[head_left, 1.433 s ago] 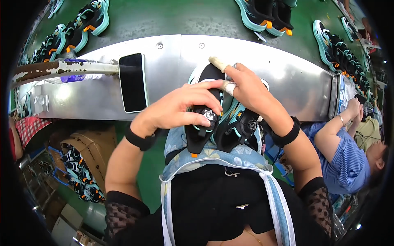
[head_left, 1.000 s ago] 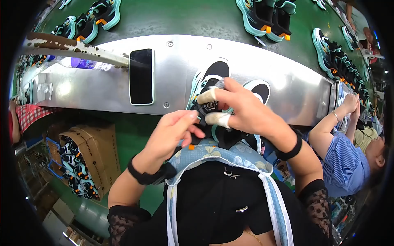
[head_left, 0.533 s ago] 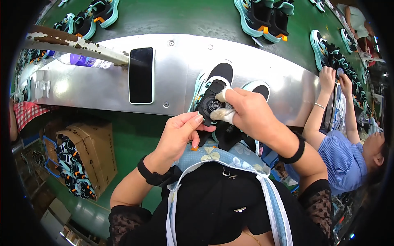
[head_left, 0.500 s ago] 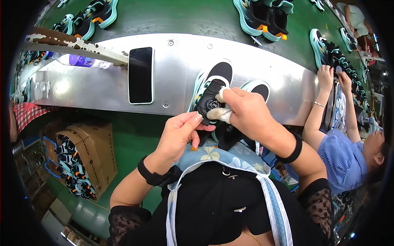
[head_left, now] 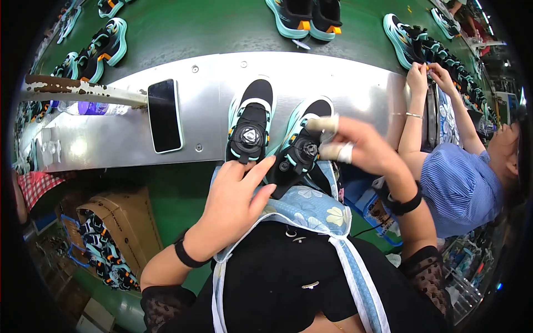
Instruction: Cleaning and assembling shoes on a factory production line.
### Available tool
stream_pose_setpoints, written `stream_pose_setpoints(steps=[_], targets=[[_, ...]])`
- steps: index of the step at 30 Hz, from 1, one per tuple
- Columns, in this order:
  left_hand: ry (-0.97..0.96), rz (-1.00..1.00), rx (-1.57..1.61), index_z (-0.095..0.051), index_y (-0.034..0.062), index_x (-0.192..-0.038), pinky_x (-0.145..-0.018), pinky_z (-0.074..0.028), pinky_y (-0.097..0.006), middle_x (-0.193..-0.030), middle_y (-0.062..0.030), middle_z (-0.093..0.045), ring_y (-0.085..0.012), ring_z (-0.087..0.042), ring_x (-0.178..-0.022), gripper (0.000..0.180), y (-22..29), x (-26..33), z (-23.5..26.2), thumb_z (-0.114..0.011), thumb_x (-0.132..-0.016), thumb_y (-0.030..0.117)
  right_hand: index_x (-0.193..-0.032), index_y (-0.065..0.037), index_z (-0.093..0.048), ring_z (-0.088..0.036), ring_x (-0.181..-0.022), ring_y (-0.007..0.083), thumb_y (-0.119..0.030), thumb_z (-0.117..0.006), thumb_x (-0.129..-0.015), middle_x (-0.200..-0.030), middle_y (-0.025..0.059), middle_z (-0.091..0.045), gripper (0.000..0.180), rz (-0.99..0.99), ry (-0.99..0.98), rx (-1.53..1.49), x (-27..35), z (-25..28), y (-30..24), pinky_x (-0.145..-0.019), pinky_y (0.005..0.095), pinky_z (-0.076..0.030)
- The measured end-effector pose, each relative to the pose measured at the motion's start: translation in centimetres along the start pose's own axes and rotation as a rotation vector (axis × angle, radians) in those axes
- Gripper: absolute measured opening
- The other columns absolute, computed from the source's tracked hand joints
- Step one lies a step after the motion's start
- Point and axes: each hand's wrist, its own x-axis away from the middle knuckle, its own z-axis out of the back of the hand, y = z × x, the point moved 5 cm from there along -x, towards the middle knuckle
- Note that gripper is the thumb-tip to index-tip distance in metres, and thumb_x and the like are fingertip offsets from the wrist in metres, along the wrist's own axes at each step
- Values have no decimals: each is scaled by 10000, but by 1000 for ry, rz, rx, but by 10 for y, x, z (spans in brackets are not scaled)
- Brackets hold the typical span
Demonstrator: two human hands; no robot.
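Two black sneakers with mint-green and white soles rest side by side at the metal bench's front edge, toes pointing away from me. On top of the left sneaker sits a round black dial. A similar dial is on the right sneaker, which is turned slightly. My left hand has its fingers stretched out and apart, with the tips at the left sneaker's tongue tab. Over the right sneaker's outer side, my right hand is smeared by motion. Whitish finger covers are on its fingertips, which are spread and hold nothing.
A phone lies on the metal bench, near a rusty post. Beyond it, more sneakers stand on the green surface. A co-worker's arms are at the right. An open carton stands at lower left.
My right hand has left the left sneaker's dial and moved over the right sneaker. My left fingers have straightened from a pinch. The view has shifted, uncovering both dials.
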Motion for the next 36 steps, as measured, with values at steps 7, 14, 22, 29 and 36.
stream_pose_setpoints(steps=[7,14,22,29,36], targets=[[13,114,-212,-531,32,-1327,-730,-521,-489,-1017,-278,-628,-439,-644,-795,594,-6,-17,-52,-732,-814,257,-1125,-90,-660,-623,-749,329,-169,-756,-813,-834,131,-618,335,286,430,299,16,-47,-7,-674,395,-515],[-7,177,-231,-557,27,-1275,-715,-516,-486,-954,-247,-636,-417,-642,-786,517,-5,-19,-51,-709,-817,213,-1087,-49,-665,-646,-736,255,-150,-795,-786,-877,128,-656,343,278,593,226,19,-53,0,-665,339,-523],[110,47,-78,-616,11,-1152,-785,-492,-412,-986,-154,-613,-341,-606,-901,343,17,-10,-13,-693,-828,91,-1061,-96,-687,-511,-658,132,-150,-824,-754,-845,41,-505,340,201,295,248,7,-36,-13,-616,271,-455],[238,-172,-351,-615,29,-1055,-703,-453,-363,-889,-81,-559,-252,-549,-788,352,23,-33,-51,-681,-712,70,-986,-67,-671,-488,-688,39,-74,-774,-784,-882,-17,-554,227,44,212,-168,-1,-45,12,-615,205,-431],[292,-209,-402,-614,54,-906,-659,-431,-338,-809,-53,-537,-212,-538,-742,128,25,-36,-57,-610,-787,101,-999,-20,-633,-617,-727,179,-143,-806,-764,-879,92,-614,316,69,132,-82,17,-36,-1,-627,328,-492]])
